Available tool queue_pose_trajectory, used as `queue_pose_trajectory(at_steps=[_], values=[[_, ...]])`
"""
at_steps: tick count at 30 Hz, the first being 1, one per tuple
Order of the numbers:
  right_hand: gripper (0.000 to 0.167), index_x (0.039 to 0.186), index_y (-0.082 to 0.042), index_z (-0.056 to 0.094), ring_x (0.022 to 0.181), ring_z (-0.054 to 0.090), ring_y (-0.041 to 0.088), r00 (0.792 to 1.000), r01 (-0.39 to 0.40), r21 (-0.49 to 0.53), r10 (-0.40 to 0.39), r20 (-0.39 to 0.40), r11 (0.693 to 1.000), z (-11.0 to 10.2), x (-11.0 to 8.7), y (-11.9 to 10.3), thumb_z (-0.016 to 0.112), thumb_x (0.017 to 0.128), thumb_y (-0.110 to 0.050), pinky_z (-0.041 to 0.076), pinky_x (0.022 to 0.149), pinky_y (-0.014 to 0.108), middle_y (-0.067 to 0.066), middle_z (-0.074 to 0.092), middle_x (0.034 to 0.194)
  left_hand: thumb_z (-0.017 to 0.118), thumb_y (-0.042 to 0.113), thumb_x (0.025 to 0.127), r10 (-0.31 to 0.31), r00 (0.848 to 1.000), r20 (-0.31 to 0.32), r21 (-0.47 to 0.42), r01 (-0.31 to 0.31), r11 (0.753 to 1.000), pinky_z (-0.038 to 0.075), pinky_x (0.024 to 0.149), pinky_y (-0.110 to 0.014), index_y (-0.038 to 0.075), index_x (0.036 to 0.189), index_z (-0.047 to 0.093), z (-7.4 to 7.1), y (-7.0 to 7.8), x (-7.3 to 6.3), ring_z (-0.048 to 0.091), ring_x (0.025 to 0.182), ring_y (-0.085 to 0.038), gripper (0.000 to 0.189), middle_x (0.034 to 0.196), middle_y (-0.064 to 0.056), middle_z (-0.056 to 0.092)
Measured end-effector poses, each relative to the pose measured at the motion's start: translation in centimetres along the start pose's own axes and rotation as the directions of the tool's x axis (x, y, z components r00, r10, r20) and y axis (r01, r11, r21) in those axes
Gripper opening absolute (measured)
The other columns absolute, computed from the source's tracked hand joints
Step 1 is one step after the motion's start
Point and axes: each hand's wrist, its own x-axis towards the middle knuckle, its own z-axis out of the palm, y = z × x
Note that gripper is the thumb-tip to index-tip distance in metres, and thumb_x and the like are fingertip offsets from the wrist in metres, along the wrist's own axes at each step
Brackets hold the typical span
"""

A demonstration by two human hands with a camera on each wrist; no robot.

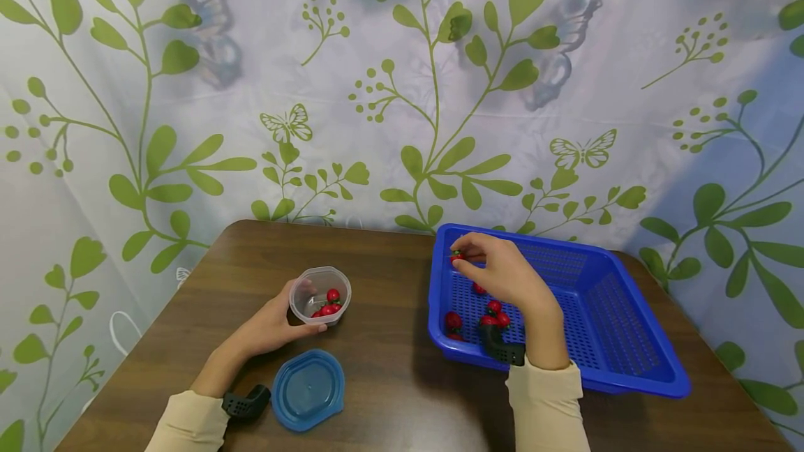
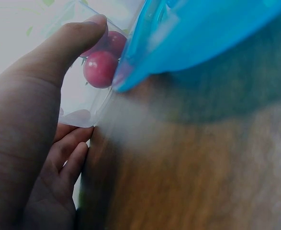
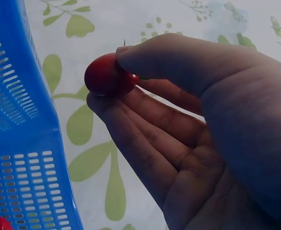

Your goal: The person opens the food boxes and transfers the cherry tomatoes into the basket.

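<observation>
My right hand [image 1: 502, 270] pinches a red cherry tomato [image 3: 106, 75] between thumb and fingertips, over the left part of the blue basket [image 1: 634, 379]. Below it in the basket lie several more tomatoes [image 1: 494, 307]. On the left, my left hand [image 1: 273, 330] grips a small clear plastic container [image 1: 308, 284], thumb on the near side and fingers round the far side. Several tomatoes [image 1: 328, 310] sit in that container, and smooth round ones [image 2: 101, 69] show near my thumb in the left wrist view.
A blue plastic lid [image 1: 308, 390] lies on the brown wooden table [image 1: 383, 361], just in front of the container and beside my left wrist. Behind the table hangs a leaf-patterned cloth [image 1: 345, 75]. Dark cameras are strapped to both wrists.
</observation>
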Motion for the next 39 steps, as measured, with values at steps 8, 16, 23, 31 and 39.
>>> queue_pose_trajectory(at_steps=[8,16,23,31,39], values=[[0.024,0.121,-0.008,0.069,0.109,0.071,0.027,1.0,-0.016,0.014,0.017,-0.015,1.0,-0.7,-0.4,0.8,0.071,0.098,-0.013,0.057,0.094,0.048,0.007,0.074,0.116,0.087,0.046,0.082,-0.002,1.0,-0.005,-0.009,0.002,1.0,0.044,0.109,-0.058,0.01,0.143,0.04,0.0,0.0,0.0,0.057,0.129,-0.032,0.085,0.139,-0.008,0.06],[0.023,0.12,-0.008,0.07,0.108,0.072,0.028,0.999,-0.023,-0.004,0.023,-0.047,1.0,-1.3,-1.0,1.7,0.071,0.098,-0.015,0.057,0.094,0.049,0.008,0.075,0.114,0.086,0.046,0.082,-0.005,1.0,-0.005,-0.007,0.005,1.0,0.043,0.109,-0.059,0.01,0.144,0.04,0.0,0.0,-0.1,0.057,0.129,-0.033,0.085,0.139,-0.008,0.06],[0.023,0.12,-0.008,0.069,0.107,0.073,0.027,0.997,-0.061,-0.011,0.06,-0.051,0.998,-1.8,-1.3,2.2,0.07,0.099,-0.017,0.058,0.091,0.048,0.008,0.075,0.111,0.086,0.047,0.083,-0.001,1.0,-0.005,-0.011,0.001,1.0,0.043,0.109,-0.059,0.011,0.144,0.04,0.1,-0.1,-0.1,0.057,0.129,-0.032,0.085,0.138,-0.007,0.06],[0.024,0.121,-0.004,0.068,0.107,0.073,0.03,0.997,-0.059,0.008,0.059,-0.046,0.998,-2.2,-1.4,2.4,0.07,0.099,-0.015,0.059,0.088,0.047,0.011,0.076,0.111,0.086,0.046,0.083,0.006,1.0,-0.015,0.006,-0.006,1.0,0.044,0.108,-0.058,0.01,0.143,0.041,0.0,0.1,-0.2,0.058,0.127,-0.031,0.083,0.137,-0.007,0.06],[0.026,0.122,-0.004,0.068,0.109,0.072,0.031,0.997,-0.069,0.009,0.07,-0.036,0.998,-2.3,-1.5,2.3,0.069,0.1,-0.016,0.058,0.09,0.047,0.013,0.074,0.116,0.086,0.044,0.084,0.03,0.999,-0.023,0.034,-0.029,0.999,0.046,0.105,-0.057,0.007,0.142,0.042,0.0,0.2,-0.2,0.06,0.125,-0.031,0.081,0.137,-0.009,0.061]])
